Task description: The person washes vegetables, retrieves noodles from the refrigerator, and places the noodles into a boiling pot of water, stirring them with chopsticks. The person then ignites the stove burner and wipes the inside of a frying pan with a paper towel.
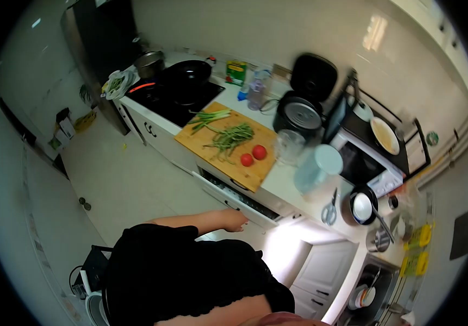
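Observation:
My left hand reaches across in front of a pulled-out drawer. It hangs just below the dark drawer handle and appears apart from it. The fingers are loose and slightly bent, with nothing visible in them. My right hand is out of view. On the counter above the drawer lies a wooden cutting board, its near corner sticking out past the counter edge. Green beans, green onions and two tomatoes rest on it.
Left of the board, a black wok sits on the cooktop. To the right stand a rice cooker with its lid up, a pale blue pitcher, scissors, a microwave and a sink holding dishes.

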A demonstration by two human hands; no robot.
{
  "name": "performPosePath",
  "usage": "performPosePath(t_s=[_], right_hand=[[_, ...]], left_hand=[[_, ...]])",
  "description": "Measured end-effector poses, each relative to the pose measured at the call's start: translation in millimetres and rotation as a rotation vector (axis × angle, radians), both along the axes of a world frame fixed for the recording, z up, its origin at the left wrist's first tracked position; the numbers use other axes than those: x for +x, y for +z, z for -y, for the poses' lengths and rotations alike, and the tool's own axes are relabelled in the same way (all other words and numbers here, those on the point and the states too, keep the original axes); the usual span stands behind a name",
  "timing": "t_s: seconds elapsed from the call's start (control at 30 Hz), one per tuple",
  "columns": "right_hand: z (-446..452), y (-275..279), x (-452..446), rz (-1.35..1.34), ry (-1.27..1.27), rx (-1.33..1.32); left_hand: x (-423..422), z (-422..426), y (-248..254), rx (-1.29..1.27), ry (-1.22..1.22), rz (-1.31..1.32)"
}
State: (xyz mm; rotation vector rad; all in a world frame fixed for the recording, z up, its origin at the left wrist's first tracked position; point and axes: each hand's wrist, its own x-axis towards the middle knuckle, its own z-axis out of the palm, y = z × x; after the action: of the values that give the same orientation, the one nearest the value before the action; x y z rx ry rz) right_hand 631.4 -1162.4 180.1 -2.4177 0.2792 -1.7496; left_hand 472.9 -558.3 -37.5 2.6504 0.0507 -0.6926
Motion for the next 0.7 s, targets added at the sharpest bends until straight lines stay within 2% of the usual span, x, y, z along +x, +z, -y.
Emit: performPosePath(t_s=[0.03, 0.07, 0.17, 0.2, 0.23, 0.27, 0.3, 0.33, 0.37, 0.4, 0.43, 0.53, 0.7], right_hand=[[-46.8, 4.7, 0.6, 0.071, 0.245, 0.022], [-77.4, -3.6, 11.4, 0.073, 0.272, 0.015], [-174.0, -36.5, 62.5, -0.100, 0.847, 0.417], [-247.5, -30.3, 46.4, -0.199, 0.930, 0.621], [-292.8, -37.5, 55.0, -0.291, 0.958, 0.704], [-357.8, -25.2, 38.8, -0.396, 1.042, 0.849], [-410.1, -32.6, 38.1, -0.427, 1.245, 0.957], [-459.7, -22.3, 28.0, -0.567, 1.222, 0.951], [-497.9, -21.5, 27.1, -0.771, 1.380, 1.010], [-541.9, -30.6, 28.2, -0.743, 1.435, 0.945], [-586.7, -27.1, 13.4, -0.784, 1.504, 0.994], [-695.0, -46.1, 9.8, -0.944, 1.843, 0.882], [-885.6, -65.0, -34.9, -1.071, 2.137, 0.943]], left_hand=[[-16.5, -23.7, -2.5, -0.005, 0.021, 0.012], [-34.8, -44.9, -8.4, 0.000, 0.085, 0.012], [-97.5, -103.0, -13.0, 0.016, 0.256, -0.005], [-119.6, -122.1, -14.4, 0.029, 0.345, -0.012], [-140.5, -139.4, -14.7, 0.039, 0.431, -0.024], [-159.4, -153.0, 4.5, 0.068, 0.477, -0.074], [-180.2, -165.4, 0.2, 0.060, 0.501, -0.086], [-202.7, -178.5, -7.1, 0.071, 0.585, 0.013], [-222.4, -190.8, -12.1, 0.085, 0.664, 0.113], [-238.1, -201.3, -9.8, 0.085, 0.729, 0.075], [-252.9, -208.2, -10.7, 0.077, 0.744, 0.066], [-290.4, -227.9, -15.2, 0.064, 0.925, 0.136], [-344.6, -273.3, -20.0, -0.032, 1.187, 0.150]])
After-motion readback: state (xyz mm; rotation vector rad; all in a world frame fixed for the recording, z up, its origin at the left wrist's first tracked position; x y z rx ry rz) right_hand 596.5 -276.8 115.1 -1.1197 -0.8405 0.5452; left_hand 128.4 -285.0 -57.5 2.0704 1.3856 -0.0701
